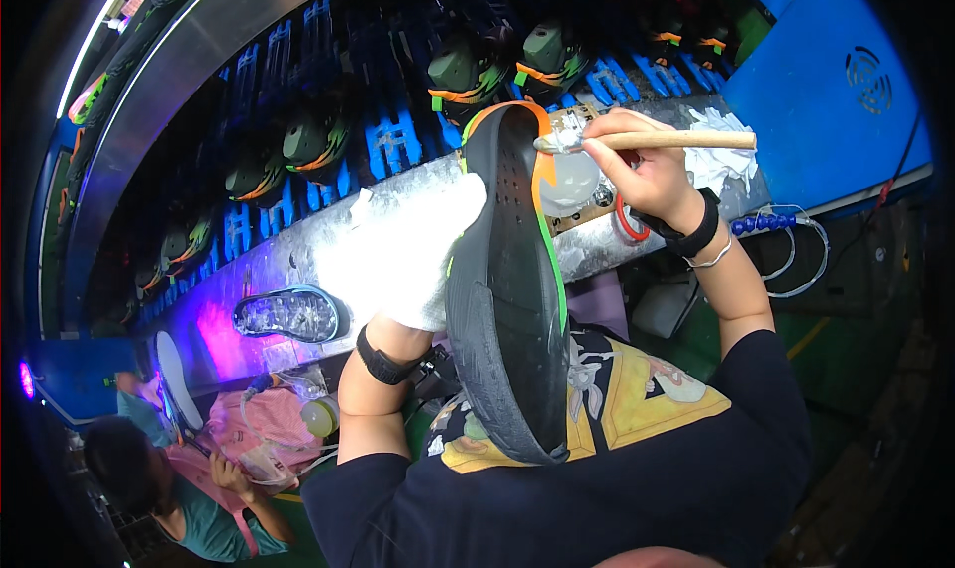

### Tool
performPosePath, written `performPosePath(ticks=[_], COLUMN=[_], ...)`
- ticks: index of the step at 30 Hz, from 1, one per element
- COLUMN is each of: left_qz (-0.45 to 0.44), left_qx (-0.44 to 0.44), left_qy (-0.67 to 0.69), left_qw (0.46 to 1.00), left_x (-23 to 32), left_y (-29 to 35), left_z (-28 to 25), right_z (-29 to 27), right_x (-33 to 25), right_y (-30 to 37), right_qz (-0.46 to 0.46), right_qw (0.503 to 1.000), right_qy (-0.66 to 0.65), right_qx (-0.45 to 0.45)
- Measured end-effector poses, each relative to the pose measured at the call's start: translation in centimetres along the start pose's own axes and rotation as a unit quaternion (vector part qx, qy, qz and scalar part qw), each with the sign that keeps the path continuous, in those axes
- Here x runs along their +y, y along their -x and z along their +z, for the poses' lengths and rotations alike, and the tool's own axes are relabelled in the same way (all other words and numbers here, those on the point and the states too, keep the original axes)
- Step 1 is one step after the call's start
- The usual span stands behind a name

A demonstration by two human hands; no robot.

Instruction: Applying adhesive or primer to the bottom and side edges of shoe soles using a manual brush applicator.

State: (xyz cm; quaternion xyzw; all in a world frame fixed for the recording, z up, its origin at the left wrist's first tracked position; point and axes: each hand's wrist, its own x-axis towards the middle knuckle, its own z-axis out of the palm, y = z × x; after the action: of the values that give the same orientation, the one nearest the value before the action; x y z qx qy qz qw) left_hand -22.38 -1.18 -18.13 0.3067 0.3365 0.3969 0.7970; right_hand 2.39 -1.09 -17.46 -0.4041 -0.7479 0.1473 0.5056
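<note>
My left hand point(403, 245), in a white glove washed out by glare, grips a long black shoe sole point(512, 299) by its left side. The sole stands upright toward me, with orange edging at its far end and green along the right side. Small holes dot its inner face. In my right hand point(647, 160), bare and closed, is a brush point(686, 140) with a pale wooden handle. Its white-coated tip touches or nearly touches the sole's orange rim. Just below the brush sits a round whitish bowl point(569, 188), partly covered by the sole.
Dark shoe uppers point(552, 61) with orange and green trim rest among blue holders point(393, 145) beyond the metal ledge point(597, 255). Another sole point(288, 314) lies on the ledge at left. Crumpled white paper point(726, 150) lies at right. A co-worker point(149, 469) holds a pale sole at lower left.
</note>
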Motion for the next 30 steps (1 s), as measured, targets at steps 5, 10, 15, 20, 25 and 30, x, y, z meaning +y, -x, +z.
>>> performPosePath(ticks=[5, 10, 15, 20, 25, 30], left_qz=[-0.022, -0.014, 0.021, 0.11, 0.006, 0.036], left_qx=[0.019, 0.027, 0.015, 0.02, -0.005, -0.058], left_qy=[-0.03, -0.041, -0.092, -0.154, -0.031, -0.065], left_qw=[0.999, 0.999, 0.995, 0.982, 0.999, 0.996], left_x=[-0.4, -0.4, -0.1, -0.1, 0.3, 0.6], left_y=[-0.4, 0.4, 0.2, 0.2, -0.1, -1.3], left_z=[0.0, 1.8, 2.7, 3.3, 3.8, 3.6], right_z=[0.2, -0.5, 0.2, 1.0, 0.8, -0.2], right_x=[0.2, -1.1, 0.2, -0.9, -2.8, -4.4], right_y=[1.1, 0.6, -0.5, 0.2, 1.3, 1.9], right_qz=[0.08, 0.116, 0.093, 0.0, 0.039, -0.014], right_qw=[0.991, 0.98, 0.983, 0.999, 0.996, 0.995], right_qy=[-0.095, -0.16, -0.131, -0.024, -0.08, -0.08], right_qx=[-0.044, 0.009, 0.092, 0.034, -0.015, -0.057])
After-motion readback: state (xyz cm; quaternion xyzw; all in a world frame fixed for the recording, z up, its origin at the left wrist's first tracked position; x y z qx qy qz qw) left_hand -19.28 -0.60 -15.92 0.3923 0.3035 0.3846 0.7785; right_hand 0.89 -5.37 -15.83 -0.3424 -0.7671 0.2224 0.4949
